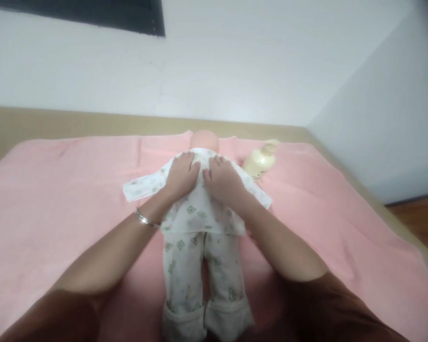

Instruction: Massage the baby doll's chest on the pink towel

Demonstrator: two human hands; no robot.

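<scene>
A baby doll [205, 204] in a white printed top and trousers lies stretched out with its bald head [204, 139] at the far end and its legs towards me. Both sleeves spread out sideways. My left hand [181, 175] rests flat on the upper left of the doll's top, fingers pointing away from me. On the upper right, my right hand [225, 179] lies the same way, its fingers laid on the cloth. Neither hand grasps anything. A narrow gap of cloth shows between my thumbs. A silver bangle [145, 217] circles my left wrist.
Beneath the doll spreads a pink blanket [74, 199] over a tan surface [74, 122]. A cream pump bottle [259, 163] leans or lies beside the doll's right-hand sleeve. White walls [235, 71] stand behind and at the right; a dark panel [92, 14] hangs at upper left.
</scene>
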